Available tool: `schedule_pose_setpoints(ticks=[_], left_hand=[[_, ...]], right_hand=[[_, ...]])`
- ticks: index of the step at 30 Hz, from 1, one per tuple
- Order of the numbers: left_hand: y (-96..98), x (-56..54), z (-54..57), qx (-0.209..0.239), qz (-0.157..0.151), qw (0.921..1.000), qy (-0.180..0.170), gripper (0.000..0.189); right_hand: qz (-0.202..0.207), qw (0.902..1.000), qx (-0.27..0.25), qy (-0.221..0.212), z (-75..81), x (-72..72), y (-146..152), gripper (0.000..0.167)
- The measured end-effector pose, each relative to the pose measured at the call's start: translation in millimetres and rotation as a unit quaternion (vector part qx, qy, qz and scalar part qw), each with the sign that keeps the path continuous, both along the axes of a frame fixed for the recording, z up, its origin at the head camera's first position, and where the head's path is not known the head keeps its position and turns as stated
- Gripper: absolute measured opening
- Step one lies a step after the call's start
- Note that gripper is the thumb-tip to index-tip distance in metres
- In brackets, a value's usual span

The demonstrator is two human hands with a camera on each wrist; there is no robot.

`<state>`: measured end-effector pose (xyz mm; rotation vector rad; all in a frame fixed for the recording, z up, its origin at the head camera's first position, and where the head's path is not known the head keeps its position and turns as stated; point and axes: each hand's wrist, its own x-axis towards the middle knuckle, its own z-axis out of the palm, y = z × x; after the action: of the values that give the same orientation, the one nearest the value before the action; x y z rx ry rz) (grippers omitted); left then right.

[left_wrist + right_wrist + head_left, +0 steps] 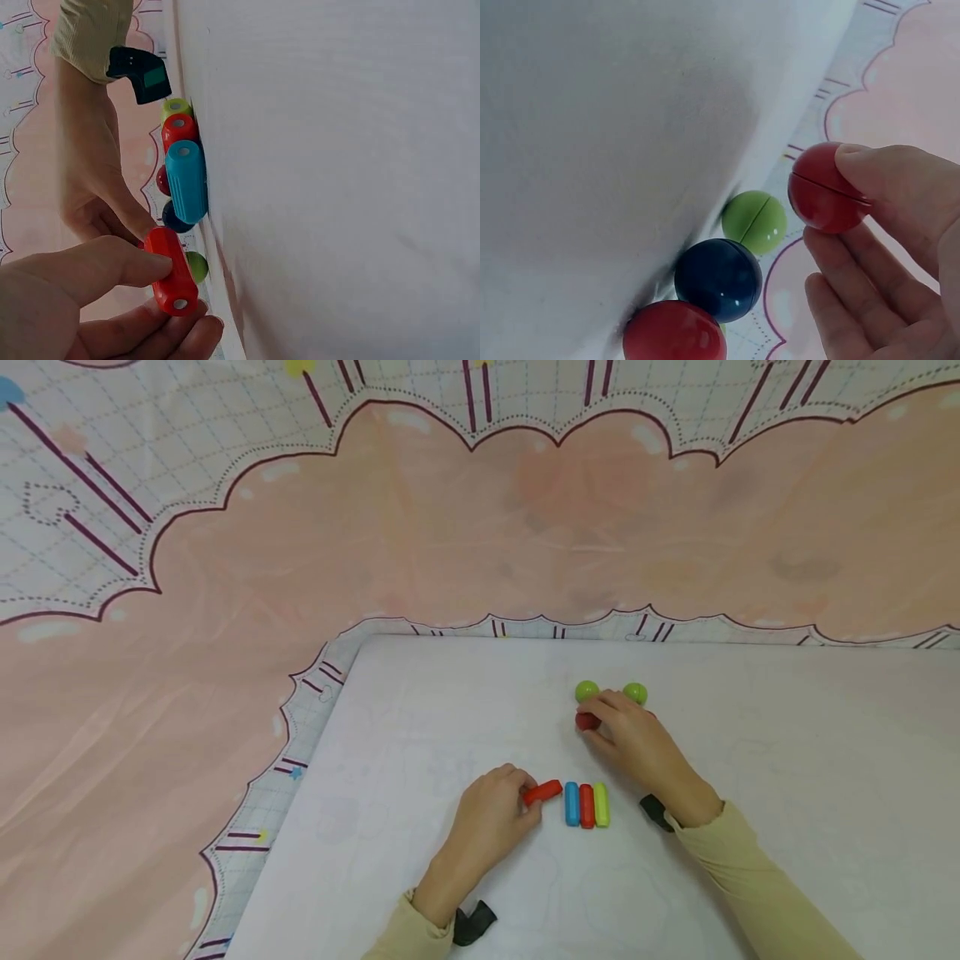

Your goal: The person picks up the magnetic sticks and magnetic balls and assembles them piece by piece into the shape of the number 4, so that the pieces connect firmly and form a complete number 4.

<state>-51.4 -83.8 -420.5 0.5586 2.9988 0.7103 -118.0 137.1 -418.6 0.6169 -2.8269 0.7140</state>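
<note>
Red plastic stick [545,792], pinched by the left hand [491,818], points to its right; right hand [645,750] pinches a red plastic ball [825,191].

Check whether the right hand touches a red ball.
Touching: the right wrist view shows the right hand holding a red ball, thumb against its surface.
</note>
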Motion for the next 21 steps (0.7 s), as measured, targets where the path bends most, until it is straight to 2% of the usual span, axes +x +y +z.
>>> schedule_pose_setpoints(ticks=[7, 21], left_hand=[[-1.7, -3.3, 4.3, 0.009, 0.011, 0.9997, -0.02, 0.017], [-2.4, -5.4, 11.6, 0.054, 0.003, 0.998, 0.031, 0.019]], right_hand=[[0.001, 0.9999, -0.012, 0.006, 1.1, 6.3, 5, 0.035], [0.029, 0.9974, -0.042, 0.051, 3.2, 17.7, 15, 0.04]])
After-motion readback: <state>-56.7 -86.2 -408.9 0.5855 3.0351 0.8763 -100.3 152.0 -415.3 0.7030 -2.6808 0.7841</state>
